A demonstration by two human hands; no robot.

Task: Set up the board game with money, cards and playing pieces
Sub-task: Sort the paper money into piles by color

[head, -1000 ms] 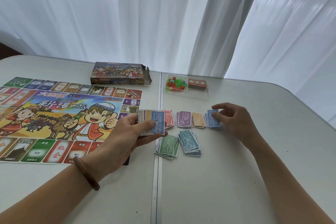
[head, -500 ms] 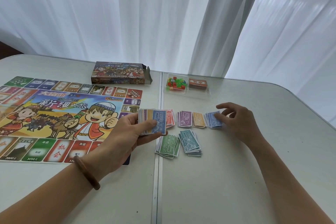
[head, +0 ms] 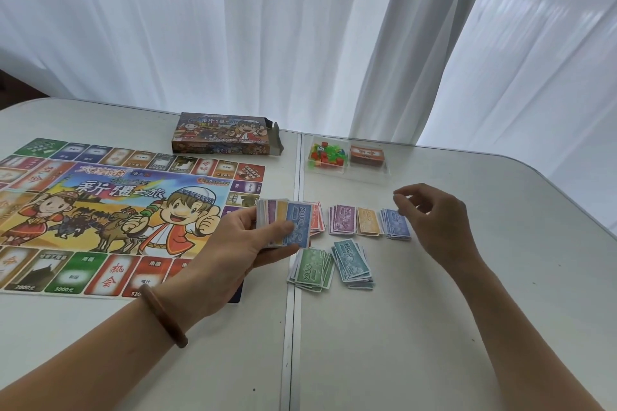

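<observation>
Right hand [head: 437,223]: lifted since a second ago off the blue pile [head: 395,225], where my fingertips then rested. It is now above and just right of that pile, fingers loosely curled, thumb and forefinger tips close together, nothing seen between them.

Left hand [head: 240,243]: same place as before, over the near right corner of the game board [head: 100,210]. Thumb on top and fingers beneath grip a fanned stack of notes [head: 280,215], a blue 2000 uppermost, purple and yellow edges showing behind it. Brown bracelet [head: 167,320] on my wrist.

Money on the table [head: 434,327], far row, left to right:
- red pile [head: 317,218], partly hidden behind my held stack
- purple pile [head: 342,219]
- orange pile [head: 368,222]
- blue pile, as above

Near row:
- green pile [head: 312,270], marked 500, its left edge over the table seam
- teal pile [head: 354,260], marked 1000, just right of the green

Clear tray [head: 367,173], beyond the piles: playing pieces [head: 324,157] in red, green and orange fill the left compartment; a red-backed card deck [head: 366,156] sits in the right.

Game board: laid flat, left of the seam.

Box [head: 223,138]: lying beyond the board's far edge, right end flap open.

Curtains [head: 267,27]: white, hanging behind the table.
</observation>
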